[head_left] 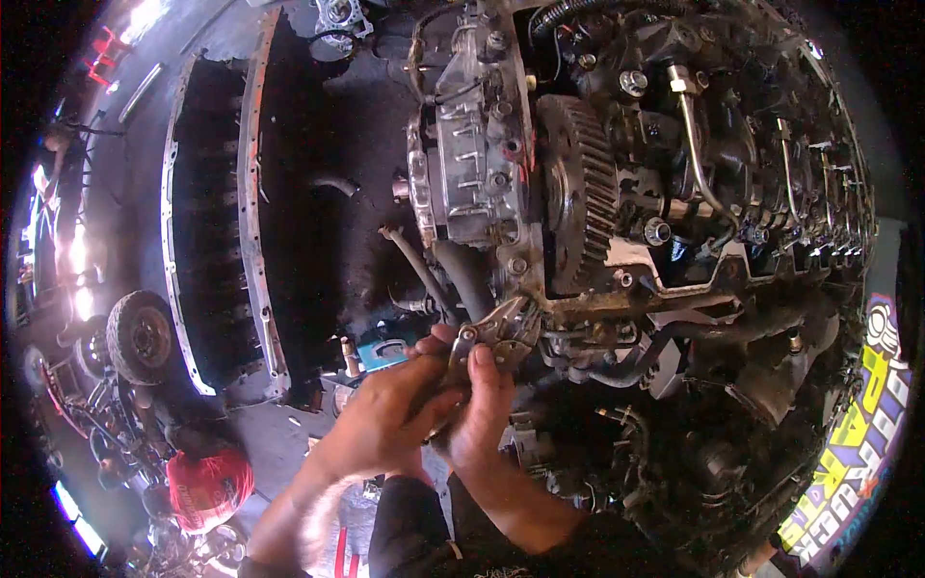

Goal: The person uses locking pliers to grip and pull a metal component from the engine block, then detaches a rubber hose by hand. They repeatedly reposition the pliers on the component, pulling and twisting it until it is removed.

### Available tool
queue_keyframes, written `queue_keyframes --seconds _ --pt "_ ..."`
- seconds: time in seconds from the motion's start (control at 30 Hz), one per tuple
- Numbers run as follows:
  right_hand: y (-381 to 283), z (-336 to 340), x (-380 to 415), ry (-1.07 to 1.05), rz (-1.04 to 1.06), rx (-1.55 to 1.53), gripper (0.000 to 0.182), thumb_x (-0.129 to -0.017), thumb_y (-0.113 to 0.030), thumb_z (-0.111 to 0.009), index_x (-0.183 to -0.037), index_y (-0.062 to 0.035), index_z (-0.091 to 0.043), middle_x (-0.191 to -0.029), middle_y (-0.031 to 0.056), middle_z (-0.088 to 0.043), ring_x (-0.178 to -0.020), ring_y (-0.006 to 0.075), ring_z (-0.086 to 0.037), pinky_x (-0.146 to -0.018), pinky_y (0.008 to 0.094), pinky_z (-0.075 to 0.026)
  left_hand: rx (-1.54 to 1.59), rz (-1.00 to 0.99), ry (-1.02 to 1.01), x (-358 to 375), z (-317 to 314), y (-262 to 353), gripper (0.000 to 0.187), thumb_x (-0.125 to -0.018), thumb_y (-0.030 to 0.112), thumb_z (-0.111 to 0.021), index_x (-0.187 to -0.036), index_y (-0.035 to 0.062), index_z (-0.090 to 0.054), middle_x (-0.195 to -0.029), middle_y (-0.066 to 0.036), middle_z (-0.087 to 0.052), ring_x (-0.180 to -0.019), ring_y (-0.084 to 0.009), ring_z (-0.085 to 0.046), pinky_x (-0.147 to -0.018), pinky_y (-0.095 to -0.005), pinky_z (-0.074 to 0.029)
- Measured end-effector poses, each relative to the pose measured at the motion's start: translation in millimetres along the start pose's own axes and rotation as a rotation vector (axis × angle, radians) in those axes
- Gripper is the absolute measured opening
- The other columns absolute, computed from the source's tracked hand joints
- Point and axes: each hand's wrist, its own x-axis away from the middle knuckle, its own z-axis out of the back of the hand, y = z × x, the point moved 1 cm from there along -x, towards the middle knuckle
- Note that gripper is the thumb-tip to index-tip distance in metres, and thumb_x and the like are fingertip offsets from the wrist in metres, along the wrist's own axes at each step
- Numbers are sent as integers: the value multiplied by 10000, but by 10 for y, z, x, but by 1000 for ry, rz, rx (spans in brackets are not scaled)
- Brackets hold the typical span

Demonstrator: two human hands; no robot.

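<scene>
A pair of metal pliers [503, 329], which look like locking pliers, is between my two hands, its jaws right at the lower left corner of a large opened engine [597, 303]. My left hand [393, 409] is closed around the handle side, fingers curled. My right hand [482, 400] grips the pliers from the other side, its thumb pressed along the tool near the pivot. Parts of the handles are hidden by my palms. Above the jaws, a big toothed gear [581, 193] shows inside the engine, beside a ribbed metal housing [467, 144].
Bent metal pipes [696, 154] run over the engine top. Hoses [462, 279] hang by its left side. A long metal frame [255, 212] stands at left, near a wheel [142, 337]. A person in a red shirt [207, 489] is at lower left. A lettered banner [853, 453] edges the right.
</scene>
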Motion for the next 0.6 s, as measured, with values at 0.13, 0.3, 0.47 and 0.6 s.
queue_keyframes --seconds 0.13,0.3,0.47,0.6 --pt "137 -33 -49 -48 34 -97 485 -963 -430 -503 -1173 4 -554 -1003 118 -639 -984 264 -613 -934 427 -476 1 -24 11 -34 74 -34 156 -872 49 -598 -1005 -32 -590 -898 -209 -618 -782 -344 -605 -709 -399 -477" --pt "290 -261 -99 -53 -1 -263 491 -954 -479 -476 -1148 -34 -546 -1082 108 -602 -1063 255 -560 -997 418 -416 -42 -20 77 -113 233 -34 221 -847 73 -628 -1042 -31 -626 -948 -216 -638 -860 -364 -626 -787 -400 -486" --pt "265 -481 -231 -127 90 -215 458 -994 -414 -462 -1171 0 -543 -1145 149 -590 -1128 263 -551 -1020 404 -408 84 24 52 -346 528 37 278 -819 100 -685 -1073 -14 -667 -915 -205 -675 -810 -306 -677 -748 -356 -510" --pt "293 -229 -298 -165 105 69 485 -1008 -390 -470 -1256 25 -504 -1217 154 -571 -1146 240 -552 -1018 399 -421 -154 27 -80 -475 757 130 257 -845 175 -683 -1076 63 -703 -827 -158 -698 -754 -312 -687 -690 -367 -519"
